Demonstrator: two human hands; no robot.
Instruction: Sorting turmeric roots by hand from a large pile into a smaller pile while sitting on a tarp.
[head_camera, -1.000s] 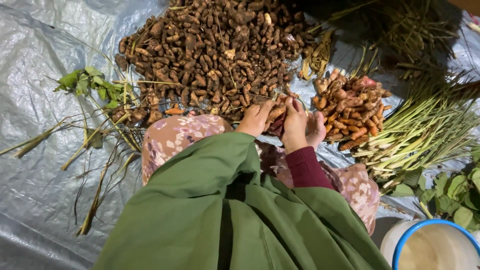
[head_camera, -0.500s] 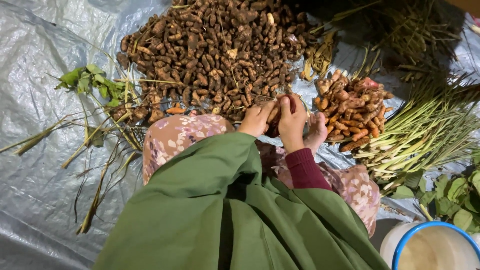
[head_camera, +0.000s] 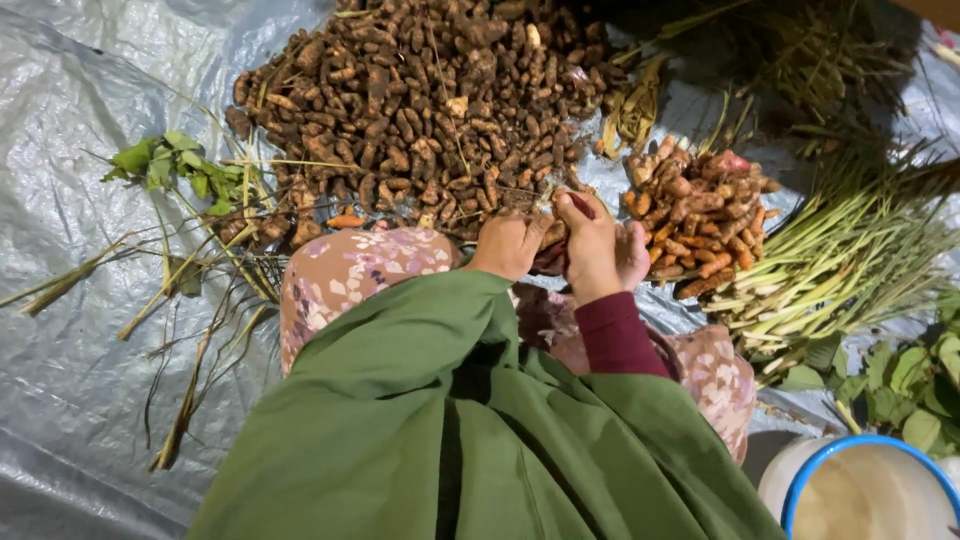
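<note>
My left hand (head_camera: 503, 246) and my right hand (head_camera: 597, 250) meet just above my knees, both closed around a small dark brown root (head_camera: 551, 254) held between them. The fingers of my right hand curl over its top. A maroon sleeve (head_camera: 615, 335) covers my right forearm, and a green cloth (head_camera: 440, 430) hides my left arm. A big heap of brown roots (head_camera: 420, 100) lies straight ahead. To the right of my hands is a smaller pile of orange-brown roots (head_camera: 695, 215).
Everything lies on a grey plastic sheet (head_camera: 70, 330). Green leafy sprigs (head_camera: 175, 165) and dry stalks (head_camera: 190, 340) are at the left. A bundle of pale green stems (head_camera: 840, 265) and leaves (head_camera: 910, 375) lie at the right. A blue-rimmed white bucket (head_camera: 865, 490) stands at the lower right.
My right hand's fingers have curled down over the root and drawn closer to my left hand. The view has shifted slightly.
</note>
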